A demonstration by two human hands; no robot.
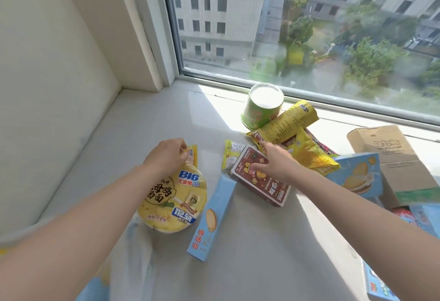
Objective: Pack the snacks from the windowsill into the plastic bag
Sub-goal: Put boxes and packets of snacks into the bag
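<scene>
Barely started tbh: left hand (166,155) grips the noodle bowl (172,203) by the bag (133,265), right hand (276,162) rests loose-fingered on the red box (262,184).

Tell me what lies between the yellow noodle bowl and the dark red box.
In the head view, a long light blue biscuit box lies between the noodle bowl and the red box.

Noodle bowl (172,202) below left hand (166,157), gripped at rim, over plastic bag (135,260) at windowsill (154,122) near edge. Long box (210,219) between hands. Flat box (262,181) under right hand (276,163), sachet (232,155) just left. Beyond right hand: snack bags (285,122), upturned cup (262,107). Right of it: biscuit box (357,174), carton (392,157) behind.
</scene>
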